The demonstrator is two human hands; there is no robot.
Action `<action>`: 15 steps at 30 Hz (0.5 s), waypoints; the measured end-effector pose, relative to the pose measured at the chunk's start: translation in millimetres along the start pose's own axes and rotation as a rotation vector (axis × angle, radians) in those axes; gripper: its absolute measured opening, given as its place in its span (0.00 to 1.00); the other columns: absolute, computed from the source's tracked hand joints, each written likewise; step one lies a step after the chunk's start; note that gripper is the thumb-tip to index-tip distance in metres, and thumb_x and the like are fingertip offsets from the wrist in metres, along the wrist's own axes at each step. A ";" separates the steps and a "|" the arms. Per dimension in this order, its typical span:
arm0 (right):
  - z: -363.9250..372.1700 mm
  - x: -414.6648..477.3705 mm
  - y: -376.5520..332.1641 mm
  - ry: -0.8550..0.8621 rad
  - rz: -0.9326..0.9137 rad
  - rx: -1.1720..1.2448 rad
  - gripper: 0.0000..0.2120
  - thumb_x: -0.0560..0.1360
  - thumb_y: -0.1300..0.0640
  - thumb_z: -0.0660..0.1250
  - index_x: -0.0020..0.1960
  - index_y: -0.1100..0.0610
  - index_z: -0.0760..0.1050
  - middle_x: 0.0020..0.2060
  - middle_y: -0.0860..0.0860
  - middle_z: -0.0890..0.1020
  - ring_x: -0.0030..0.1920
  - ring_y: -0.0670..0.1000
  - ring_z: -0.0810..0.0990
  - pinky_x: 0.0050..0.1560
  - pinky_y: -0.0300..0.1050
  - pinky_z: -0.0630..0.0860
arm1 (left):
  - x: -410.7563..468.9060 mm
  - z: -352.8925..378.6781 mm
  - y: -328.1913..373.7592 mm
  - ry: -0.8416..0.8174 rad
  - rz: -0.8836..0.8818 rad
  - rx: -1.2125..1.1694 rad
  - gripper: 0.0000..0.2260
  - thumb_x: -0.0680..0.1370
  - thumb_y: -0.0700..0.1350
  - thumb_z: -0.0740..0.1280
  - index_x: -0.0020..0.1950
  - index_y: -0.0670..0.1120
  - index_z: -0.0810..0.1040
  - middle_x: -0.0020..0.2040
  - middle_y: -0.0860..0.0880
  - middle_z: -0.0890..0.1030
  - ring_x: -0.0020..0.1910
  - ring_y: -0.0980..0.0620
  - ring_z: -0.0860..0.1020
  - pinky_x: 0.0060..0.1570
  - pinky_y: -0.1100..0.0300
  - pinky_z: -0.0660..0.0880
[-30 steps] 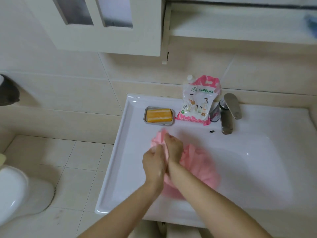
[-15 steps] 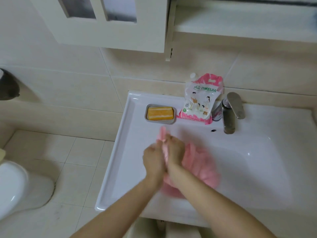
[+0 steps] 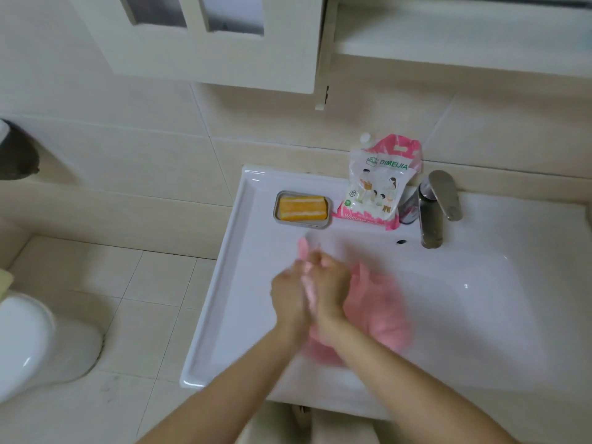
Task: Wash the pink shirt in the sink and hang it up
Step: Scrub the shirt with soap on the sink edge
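The pink shirt [image 3: 378, 312] lies bunched in the white sink [image 3: 480, 315], left of its middle. My left hand [image 3: 288, 293] and my right hand [image 3: 330, 286] are pressed together over the sink's left part, each gripping a fold of the shirt between them. A pink tip of cloth sticks up above the fingers. Both hands and the cloth are blurred by motion. The rest of the shirt spreads to the right of and under my right wrist.
A steel soap dish with an orange soap bar [image 3: 302, 207] sits on the sink's back left ledge. A pink and white detergent pouch [image 3: 379, 184] stands beside the steel tap [image 3: 432, 213]. A wall cabinet [image 3: 208, 43] hangs above. A white toilet [image 3: 38, 341] is at the left.
My hands have rubbed the cloth between them, shifting slightly against each other. The shirt stays in the same part of the sink.
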State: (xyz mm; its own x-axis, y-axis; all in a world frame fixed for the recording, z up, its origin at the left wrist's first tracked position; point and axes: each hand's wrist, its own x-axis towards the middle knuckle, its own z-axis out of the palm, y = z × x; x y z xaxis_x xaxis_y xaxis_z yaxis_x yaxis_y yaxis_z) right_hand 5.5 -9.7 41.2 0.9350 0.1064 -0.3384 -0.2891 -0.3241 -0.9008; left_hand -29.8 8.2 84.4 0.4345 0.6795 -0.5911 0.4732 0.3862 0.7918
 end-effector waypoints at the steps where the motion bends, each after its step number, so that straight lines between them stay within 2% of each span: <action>1: -6.8 16.7 -2.2 0.031 0.063 0.014 0.17 0.72 0.53 0.65 0.24 0.50 0.74 0.22 0.47 0.71 0.32 0.52 0.72 0.36 0.48 0.68 | -9.1 5.8 3.1 -0.009 0.001 0.015 0.14 0.77 0.48 0.61 0.32 0.47 0.69 0.30 0.48 0.73 0.33 0.49 0.72 0.34 0.59 0.65; 2: -10.7 22.2 -2.4 0.047 0.066 0.018 0.21 0.74 0.56 0.64 0.22 0.54 0.70 0.21 0.47 0.69 0.33 0.52 0.71 0.37 0.49 0.68 | -8.0 4.8 0.1 0.008 0.035 -0.022 0.13 0.74 0.49 0.61 0.30 0.47 0.70 0.28 0.49 0.73 0.29 0.52 0.71 0.33 0.58 0.65; 3: -11.4 17.1 -3.4 0.044 0.023 0.006 0.23 0.75 0.57 0.64 0.21 0.55 0.68 0.22 0.47 0.69 0.33 0.53 0.71 0.37 0.50 0.69 | -6.4 0.5 4.7 0.013 0.032 -0.015 0.12 0.73 0.51 0.61 0.33 0.46 0.74 0.29 0.47 0.75 0.27 0.55 0.72 0.31 0.59 0.68; 4: -8.0 3.1 -5.0 0.000 -0.042 -0.041 0.21 0.74 0.56 0.63 0.22 0.53 0.69 0.23 0.48 0.72 0.33 0.54 0.73 0.38 0.51 0.71 | 4.5 -1.3 2.9 -0.024 0.008 -0.004 0.14 0.73 0.55 0.63 0.40 0.44 0.77 0.35 0.42 0.79 0.29 0.55 0.75 0.30 0.62 0.71; 5: -3.9 -12.6 -5.2 -0.060 -0.106 -0.054 0.17 0.71 0.51 0.62 0.24 0.51 0.72 0.25 0.49 0.75 0.33 0.53 0.75 0.38 0.50 0.73 | 11.2 -4.5 2.3 -0.080 -0.011 0.008 0.20 0.73 0.60 0.65 0.48 0.43 0.78 0.44 0.37 0.81 0.34 0.53 0.80 0.30 0.65 0.72; 6: -3.0 -16.6 -4.7 -0.058 -0.132 -0.045 0.14 0.68 0.47 0.61 0.25 0.48 0.74 0.26 0.50 0.78 0.33 0.53 0.76 0.38 0.49 0.73 | 9.7 -5.9 5.0 -0.126 -0.057 -0.050 0.25 0.71 0.64 0.64 0.51 0.43 0.78 0.48 0.36 0.80 0.41 0.48 0.81 0.32 0.65 0.72; 7: -5.0 -8.2 -7.3 -0.012 -0.125 -0.039 0.14 0.67 0.45 0.60 0.25 0.46 0.75 0.25 0.49 0.78 0.32 0.52 0.76 0.37 0.48 0.72 | 7.3 -4.2 -2.3 -0.098 -0.021 -0.044 0.23 0.73 0.63 0.62 0.49 0.43 0.78 0.45 0.38 0.81 0.43 0.45 0.81 0.35 0.63 0.71; 9: -10.9 17.3 -7.8 0.085 -0.018 0.008 0.17 0.71 0.49 0.63 0.23 0.48 0.74 0.19 0.46 0.72 0.30 0.53 0.70 0.35 0.48 0.68 | -3.1 -1.6 -1.8 -0.099 -0.054 -0.025 0.18 0.73 0.53 0.61 0.44 0.38 0.79 0.37 0.41 0.79 0.38 0.45 0.79 0.36 0.58 0.71; 10: -9.6 18.0 -4.1 0.093 -0.003 0.024 0.18 0.72 0.52 0.64 0.23 0.50 0.73 0.18 0.46 0.71 0.30 0.52 0.70 0.35 0.49 0.68 | -3.1 -0.1 -0.3 -0.123 -0.022 0.016 0.18 0.74 0.50 0.60 0.48 0.37 0.79 0.39 0.40 0.80 0.38 0.46 0.80 0.35 0.58 0.73; 11: -6.5 7.0 -3.6 0.075 -0.035 0.002 0.15 0.70 0.51 0.64 0.25 0.49 0.73 0.20 0.48 0.74 0.30 0.53 0.72 0.35 0.51 0.70 | -0.6 -0.8 3.2 -0.125 -0.019 0.068 0.17 0.77 0.48 0.59 0.54 0.36 0.78 0.45 0.37 0.81 0.39 0.48 0.81 0.33 0.61 0.76; 13: 2.9 -12.7 1.4 -0.017 -0.109 -0.033 0.14 0.68 0.45 0.61 0.26 0.48 0.73 0.26 0.52 0.80 0.32 0.54 0.78 0.35 0.50 0.74 | 6.8 -4.8 5.2 -0.097 -0.093 -0.056 0.17 0.81 0.46 0.58 0.62 0.35 0.74 0.58 0.33 0.77 0.39 0.54 0.83 0.24 0.71 0.71; 15: -1.4 2.6 -2.7 0.004 -0.017 -0.002 0.18 0.70 0.47 0.62 0.24 0.52 0.72 0.25 0.49 0.77 0.33 0.54 0.77 0.35 0.47 0.71 | -0.1 -6.3 3.4 -0.085 -0.108 0.000 0.16 0.81 0.47 0.58 0.59 0.35 0.75 0.58 0.34 0.77 0.36 0.56 0.81 0.21 0.74 0.67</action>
State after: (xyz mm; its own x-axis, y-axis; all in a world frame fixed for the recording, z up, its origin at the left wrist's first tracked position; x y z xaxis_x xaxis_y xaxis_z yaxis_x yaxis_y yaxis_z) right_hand 9.0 -9.8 43.2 0.9407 0.1081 -0.3215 -0.2724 -0.3240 -0.9060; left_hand -33.1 13.4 88.1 0.4443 0.5783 -0.6842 0.5207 0.4547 0.7226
